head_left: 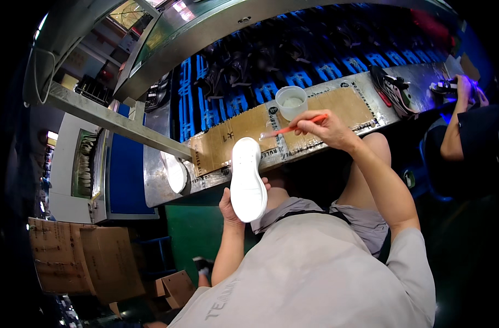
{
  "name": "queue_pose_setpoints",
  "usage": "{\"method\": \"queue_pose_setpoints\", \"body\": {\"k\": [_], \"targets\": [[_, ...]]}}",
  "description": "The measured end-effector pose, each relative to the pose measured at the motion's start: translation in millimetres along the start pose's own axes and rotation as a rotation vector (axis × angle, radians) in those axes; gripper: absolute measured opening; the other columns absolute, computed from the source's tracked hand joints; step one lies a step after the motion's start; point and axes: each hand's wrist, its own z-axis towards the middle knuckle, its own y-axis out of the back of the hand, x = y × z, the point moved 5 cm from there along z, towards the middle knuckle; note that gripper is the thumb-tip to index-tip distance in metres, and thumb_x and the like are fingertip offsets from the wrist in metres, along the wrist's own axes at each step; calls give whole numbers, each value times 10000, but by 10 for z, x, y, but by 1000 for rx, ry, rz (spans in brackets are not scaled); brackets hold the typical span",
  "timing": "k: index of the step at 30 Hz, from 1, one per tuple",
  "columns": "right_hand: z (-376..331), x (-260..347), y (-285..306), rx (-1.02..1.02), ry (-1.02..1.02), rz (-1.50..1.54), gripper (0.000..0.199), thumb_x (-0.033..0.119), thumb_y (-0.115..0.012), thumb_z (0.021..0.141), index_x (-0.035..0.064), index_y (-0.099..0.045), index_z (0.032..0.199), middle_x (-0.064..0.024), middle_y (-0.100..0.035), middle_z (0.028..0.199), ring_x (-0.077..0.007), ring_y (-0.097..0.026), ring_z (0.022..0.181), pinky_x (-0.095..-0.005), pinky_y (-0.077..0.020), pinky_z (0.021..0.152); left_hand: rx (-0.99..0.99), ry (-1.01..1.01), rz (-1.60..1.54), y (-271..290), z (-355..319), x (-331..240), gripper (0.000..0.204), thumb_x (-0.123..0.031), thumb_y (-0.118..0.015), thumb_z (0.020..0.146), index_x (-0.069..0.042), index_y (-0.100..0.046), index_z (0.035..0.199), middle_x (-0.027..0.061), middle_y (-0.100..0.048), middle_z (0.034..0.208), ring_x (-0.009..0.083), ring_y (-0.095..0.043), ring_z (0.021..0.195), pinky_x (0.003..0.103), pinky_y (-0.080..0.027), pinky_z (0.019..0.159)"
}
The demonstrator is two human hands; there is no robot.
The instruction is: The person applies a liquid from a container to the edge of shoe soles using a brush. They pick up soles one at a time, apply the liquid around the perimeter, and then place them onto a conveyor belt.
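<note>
My left hand (228, 209) grips a white shoe sole (247, 179) from beneath, its flat face turned up toward me, just in front of the bench edge. My right hand (327, 127) pinches an orange-handled brush (293, 129) whose bristle end hovers above the top of the sole. Just behind the brush, a translucent plastic cup (291, 101) of pale liquid stands on a cardboard sheet (222, 143) laid over the metal bench.
Another white sole (176, 173) lies at the bench's left end. A dark shoe (392, 88) rests on the bench to the right, where another person's hand (464, 87) holds a shoe. Blue conveyor racks (326, 70) carry dark shoes behind. Cardboard boxes (85, 262) stand lower left.
</note>
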Motion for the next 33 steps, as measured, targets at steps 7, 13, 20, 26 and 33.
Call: {"method": "queue_pose_setpoints", "body": {"k": [7, 13, 20, 26, 33], "targets": [[290, 19, -253, 278, -60, -307, 241, 192, -621, 1020, -2, -741, 1098, -54, -739, 945, -139, -663, 884, -302, -527, 856, 108, 270, 91, -532, 93, -100, 1003, -640, -627, 883, 29, -320, 1564, 380, -533, 1281, 476, -637, 1033, 516, -552, 884], [436, -63, -77, 164, -53, -84, 247, 171, -621, 1016, -41, -730, 1077, -80, -743, 906, -148, -691, 903, -289, -550, 846, 59, 284, 23, -704, 54, -401, 964, -614, -616, 862, 52, -392, 1522, 371, -565, 1262, 434, -677, 984, 519, -555, 822], [389, -69, -188, -111, -25, -289, 239, 193, -648, 1006, -15, -762, 1041, -74, -777, 847, -127, -712, 774, -271, -539, 696, 116, 116, 356, -692, 501, -621, 1030, -617, -711, 826, 60, -366, 1521, 281, -598, 1311, 363, -695, 1067, 409, -594, 909], [196, 282, -480, -34, 42, -216, 191, 127, -651, 1000, -25, -758, 1044, -94, -765, 876, -149, -717, 813, -278, -555, 738, 53, -116, 721, -605, 821, -785, 1090, -727, -677, 834, 42, -340, 1529, 155, -592, 1365, 244, -619, 1222, 384, -528, 1008], [-70, 484, -530, -36, 54, -261, 156, 113, -667, 974, -6, -767, 990, -71, -758, 807, -143, -693, 725, -281, -536, 676, 42, -343, 818, -656, 1021, -978, 1149, -786, -674, 805, 15, -303, 1541, 114, -538, 1379, 227, -566, 1268, 386, -486, 1057]]}}
